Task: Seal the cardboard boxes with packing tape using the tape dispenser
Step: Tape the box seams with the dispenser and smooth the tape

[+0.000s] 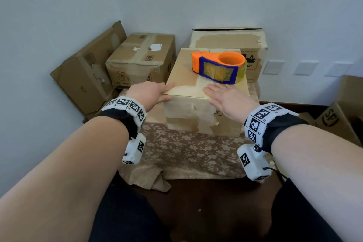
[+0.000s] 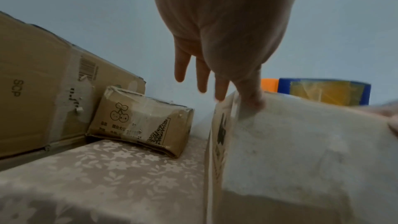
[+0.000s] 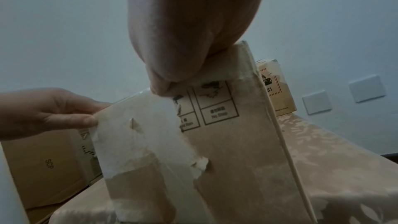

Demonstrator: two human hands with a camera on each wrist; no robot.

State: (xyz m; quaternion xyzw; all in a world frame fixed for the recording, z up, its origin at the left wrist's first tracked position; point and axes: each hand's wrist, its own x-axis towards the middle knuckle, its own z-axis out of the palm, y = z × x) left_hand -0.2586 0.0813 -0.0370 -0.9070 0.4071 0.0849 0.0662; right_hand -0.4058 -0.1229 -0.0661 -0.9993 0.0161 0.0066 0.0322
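Fingers of the left hand lie straight along the box's top left edge at mid-frame, thumb on the near face at the corner; whether it pinches or only rests there I cannot tell, though the fingers look relaxed rather than clenched. Right hand, just right of centre, lies flat and released on the near edge of the box top, fingers straight, holding nothing. Dispenser, orange and blue with yellowish tape, sits on the far right part of that top, just beyond the right fingertips and apart from them. Its box stands on a flower-patterned surface. Behind it, more boxes fill the upper middle: one at left, one at right, and a leaning carton further left.
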